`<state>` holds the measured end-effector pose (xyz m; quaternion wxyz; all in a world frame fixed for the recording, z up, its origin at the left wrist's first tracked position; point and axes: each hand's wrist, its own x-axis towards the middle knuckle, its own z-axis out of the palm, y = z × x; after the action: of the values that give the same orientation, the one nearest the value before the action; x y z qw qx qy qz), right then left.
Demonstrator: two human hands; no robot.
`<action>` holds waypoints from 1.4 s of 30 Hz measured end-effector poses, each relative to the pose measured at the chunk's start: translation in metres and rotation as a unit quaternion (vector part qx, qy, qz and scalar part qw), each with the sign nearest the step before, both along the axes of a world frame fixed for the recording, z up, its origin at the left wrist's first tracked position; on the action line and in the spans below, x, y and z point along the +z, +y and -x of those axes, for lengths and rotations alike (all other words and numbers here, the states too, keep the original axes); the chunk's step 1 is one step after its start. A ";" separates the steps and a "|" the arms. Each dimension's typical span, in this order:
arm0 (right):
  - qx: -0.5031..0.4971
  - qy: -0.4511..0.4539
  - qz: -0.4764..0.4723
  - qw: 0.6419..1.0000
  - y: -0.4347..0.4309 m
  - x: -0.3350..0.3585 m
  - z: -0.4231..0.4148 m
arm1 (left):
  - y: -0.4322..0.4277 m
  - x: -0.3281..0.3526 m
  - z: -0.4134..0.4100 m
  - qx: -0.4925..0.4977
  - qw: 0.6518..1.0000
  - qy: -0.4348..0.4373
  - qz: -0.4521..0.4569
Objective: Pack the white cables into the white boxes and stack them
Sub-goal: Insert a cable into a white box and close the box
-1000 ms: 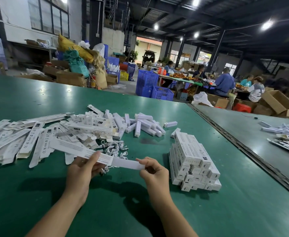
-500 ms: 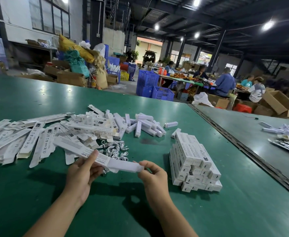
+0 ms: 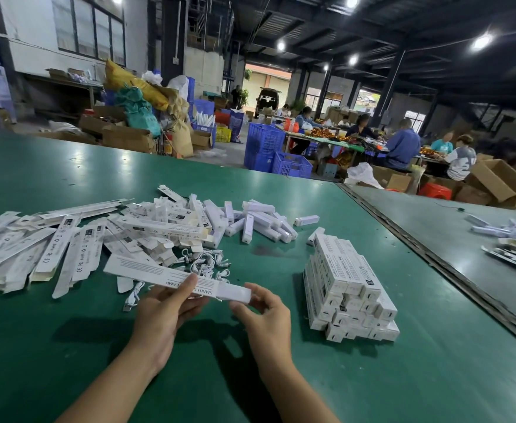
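Note:
A long white box [image 3: 146, 271] lies slanted between both hands above the green table [image 3: 67, 346]. My left hand [image 3: 165, 312] holds its middle, thumb on top. My right hand [image 3: 265, 312] pinches its right end. Behind it lies a small heap of coiled white cables [image 3: 206, 262]. A neat stack of packed white boxes [image 3: 346, 285] stands to the right of my right hand. Flat unfolded boxes [image 3: 52, 248] are spread at the left, and a loose pile of small white pieces [image 3: 250, 221] lies further back.
A seam [image 3: 427, 254] divides this table from a grey one at the right carrying more white packs [image 3: 513, 239]. One loose cable [image 3: 131, 297] lies left of my left hand. Blue crates, cartons and several seated people are beyond the table's far edge.
The box has dropped slightly and tilted, its right end now lower. My right hand's fingers have moved round that end. The left hand keeps its hold.

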<state>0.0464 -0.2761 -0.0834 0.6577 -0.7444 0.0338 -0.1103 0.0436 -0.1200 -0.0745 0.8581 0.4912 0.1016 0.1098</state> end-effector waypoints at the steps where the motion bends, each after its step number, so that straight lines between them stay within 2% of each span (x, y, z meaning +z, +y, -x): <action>1: -0.003 -0.003 0.012 1.000 -0.001 0.001 0.000 | -0.001 0.000 0.000 -0.001 1.000 -0.004 -0.007; 6: 0.097 0.007 -0.084 0.992 0.006 0.012 0.010 | -0.004 -0.003 0.000 -0.014 0.998 -0.012 -0.057; 9: 0.205 0.043 -0.144 0.967 0.009 0.016 0.016 | -0.003 -0.005 0.002 -0.051 0.996 -0.001 -0.068; 12: 0.311 0.075 -0.193 0.928 0.009 0.021 0.020 | 0.000 -0.003 0.004 -0.108 0.992 0.008 -0.058; 14: 0.308 0.061 -0.224 0.923 0.008 0.019 0.017 | -0.002 0.000 0.004 -0.104 0.993 0.015 -0.051; 16: 0.201 0.010 -0.181 0.963 0.007 0.012 0.008 | -0.001 0.001 0.002 -0.055 0.997 0.029 -0.046; 18: 0.061 -0.040 -0.071 0.995 0.007 0.006 -0.005 | 0.004 0.003 0.000 0.005 0.998 0.041 -0.041; 19: 0.015 -0.061 0.000 0.998 0.007 0.004 -0.013 | 0.008 0.003 -0.001 0.027 0.998 0.040 -0.036; 21: 0.003 -0.072 0.153 0.986 0.008 -0.002 -0.031 | 0.013 0.004 -0.001 0.057 0.998 0.031 -0.018; 23: 0.041 -0.045 0.307 0.950 0.011 -0.008 -0.050 | 0.015 0.006 0.000 0.077 0.997 0.031 -0.007; 26: 0.057 -0.020 0.407 0.911 0.017 -0.012 -0.070 | 0.016 0.007 0.000 0.088 0.996 0.033 -0.003; 30: 0.052 -0.016 0.435 0.899 0.018 -0.015 -0.087 | 0.018 0.007 -0.001 0.091 0.995 0.033 0.007; 33: 0.057 -0.022 0.424 0.903 0.017 -0.014 -0.091 | 0.018 0.005 -0.003 0.090 0.995 0.036 0.005; 39: 0.021 -0.014 0.319 0.948 0.006 -0.008 -0.078 | 0.019 0.003 -0.004 0.085 0.996 0.036 0.009; 42: 0.049 0.002 0.265 0.963 -0.005 -0.004 -0.063 | 0.018 0.004 -0.004 0.082 0.996 0.037 0.012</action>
<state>0.1096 -0.2815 -0.0870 0.4413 -0.8931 -0.0322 -0.0819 0.0481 -0.1019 -0.0700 0.8478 0.4744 0.1746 0.1601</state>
